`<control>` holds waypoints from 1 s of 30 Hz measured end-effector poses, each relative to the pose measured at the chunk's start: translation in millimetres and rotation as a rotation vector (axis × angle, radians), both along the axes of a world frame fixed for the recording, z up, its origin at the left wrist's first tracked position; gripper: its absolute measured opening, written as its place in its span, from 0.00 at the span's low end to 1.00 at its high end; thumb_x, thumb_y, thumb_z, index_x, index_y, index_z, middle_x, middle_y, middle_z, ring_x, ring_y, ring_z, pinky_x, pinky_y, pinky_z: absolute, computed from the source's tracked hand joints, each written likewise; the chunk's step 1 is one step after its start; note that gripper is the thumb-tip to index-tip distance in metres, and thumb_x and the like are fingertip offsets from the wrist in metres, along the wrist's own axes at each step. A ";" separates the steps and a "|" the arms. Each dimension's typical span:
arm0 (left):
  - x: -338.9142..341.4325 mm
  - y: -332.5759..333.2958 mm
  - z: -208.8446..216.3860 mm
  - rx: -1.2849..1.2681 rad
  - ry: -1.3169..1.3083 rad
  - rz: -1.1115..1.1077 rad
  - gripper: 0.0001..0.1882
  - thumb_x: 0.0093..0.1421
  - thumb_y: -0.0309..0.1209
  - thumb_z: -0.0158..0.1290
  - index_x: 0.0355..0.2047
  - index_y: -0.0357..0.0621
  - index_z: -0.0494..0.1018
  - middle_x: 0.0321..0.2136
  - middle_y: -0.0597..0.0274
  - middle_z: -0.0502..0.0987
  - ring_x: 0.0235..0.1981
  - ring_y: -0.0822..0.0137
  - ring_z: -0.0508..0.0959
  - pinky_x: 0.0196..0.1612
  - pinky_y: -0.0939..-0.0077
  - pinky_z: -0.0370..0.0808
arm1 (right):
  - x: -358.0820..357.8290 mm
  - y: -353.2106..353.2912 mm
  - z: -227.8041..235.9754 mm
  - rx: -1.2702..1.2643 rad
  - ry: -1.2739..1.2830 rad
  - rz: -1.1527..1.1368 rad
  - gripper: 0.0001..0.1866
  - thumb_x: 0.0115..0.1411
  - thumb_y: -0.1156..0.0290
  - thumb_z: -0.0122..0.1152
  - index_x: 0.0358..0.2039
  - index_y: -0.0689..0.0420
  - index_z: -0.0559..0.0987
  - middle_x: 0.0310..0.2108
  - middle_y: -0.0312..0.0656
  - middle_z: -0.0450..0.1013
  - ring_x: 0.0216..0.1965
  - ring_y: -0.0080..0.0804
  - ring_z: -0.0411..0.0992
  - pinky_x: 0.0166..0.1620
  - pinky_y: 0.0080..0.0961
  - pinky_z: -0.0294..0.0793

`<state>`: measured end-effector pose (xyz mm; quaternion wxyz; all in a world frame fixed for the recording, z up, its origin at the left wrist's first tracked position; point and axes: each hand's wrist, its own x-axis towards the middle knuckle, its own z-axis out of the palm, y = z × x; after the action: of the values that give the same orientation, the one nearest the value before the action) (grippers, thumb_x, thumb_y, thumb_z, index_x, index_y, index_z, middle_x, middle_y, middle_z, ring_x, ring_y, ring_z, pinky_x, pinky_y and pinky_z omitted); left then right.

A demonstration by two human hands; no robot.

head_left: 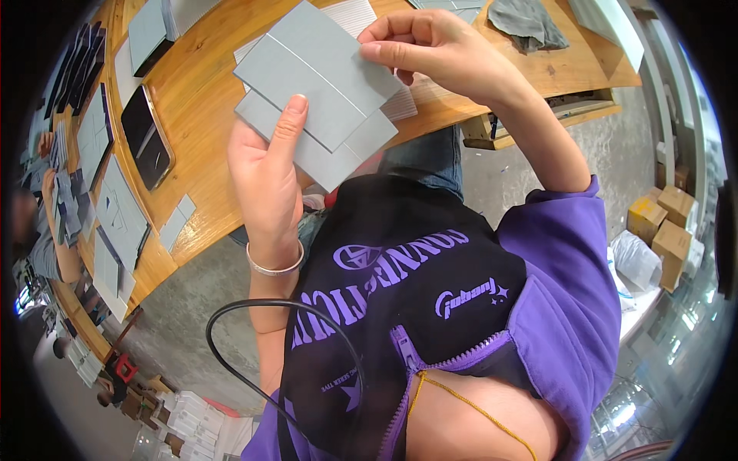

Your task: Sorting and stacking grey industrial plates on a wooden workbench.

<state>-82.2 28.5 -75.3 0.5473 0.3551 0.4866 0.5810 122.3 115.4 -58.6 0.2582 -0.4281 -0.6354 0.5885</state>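
Two thin, flat grey panels are held up over the table's near edge. The upper panel (307,69) has a pale line across it and lies skewed over the lower panel (374,137), which shows along the near side. My left hand (265,173) grips them from the left, thumb on top and fingers hidden underneath. At the far right edge of the upper panel my right hand (438,50) pinches with thumb and forefinger. White ridged sheets (403,104) lie behind and below the panels.
A black-screened phone (147,138) rests on the wooden table (204,146), left of my hands. Grey panels (123,211) and a small grey piece (177,222) lie nearby. A grey cloth (526,23) sits far right, above an open drawer (553,115). Another person's hand (48,184) works at far left.
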 end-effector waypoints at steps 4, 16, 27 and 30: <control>0.9 -0.6 -0.7 0.009 0.012 -0.002 0.16 0.61 0.28 0.54 0.46 0.32 0.67 0.42 0.54 0.75 0.41 0.70 0.76 0.46 0.76 0.73 | -7.0 -6.7 -0.3 -0.002 -0.008 -0.024 0.16 0.56 0.62 0.65 0.37 0.62 0.79 0.30 0.32 0.75 0.32 0.14 0.71 0.34 0.12 0.68; 1.7 -1.6 2.0 -0.055 -0.095 -0.052 0.17 0.59 0.26 0.55 0.47 0.32 0.68 0.42 0.57 0.75 0.42 0.72 0.74 0.47 0.78 0.69 | -4.5 -1.2 -2.5 0.166 -0.253 0.042 0.15 0.59 0.59 0.62 0.35 0.60 0.79 0.26 0.30 0.73 0.29 0.14 0.69 0.33 0.12 0.67; -3.7 0.9 1.2 -0.027 -0.095 0.131 0.18 0.59 0.26 0.56 0.47 0.31 0.68 0.41 0.56 0.75 0.41 0.70 0.74 0.47 0.76 0.69 | 5.8 -24.1 -18.1 -0.247 0.235 -0.040 0.14 0.56 0.60 0.65 0.32 0.59 0.78 0.25 0.31 0.72 0.26 0.14 0.67 0.30 0.10 0.67; -4.0 0.4 1.0 -0.034 -0.097 0.130 0.18 0.59 0.27 0.56 0.47 0.32 0.68 0.41 0.56 0.76 0.41 0.70 0.74 0.46 0.76 0.69 | 6.1 -24.3 -21.2 -0.225 0.251 -0.052 0.14 0.56 0.60 0.65 0.31 0.59 0.79 0.24 0.30 0.72 0.26 0.14 0.67 0.30 0.10 0.67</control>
<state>-86.2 28.9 -74.3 0.5373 0.2851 0.4912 0.6235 128.4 91.1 -79.8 0.3010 -0.3936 -0.5171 0.6979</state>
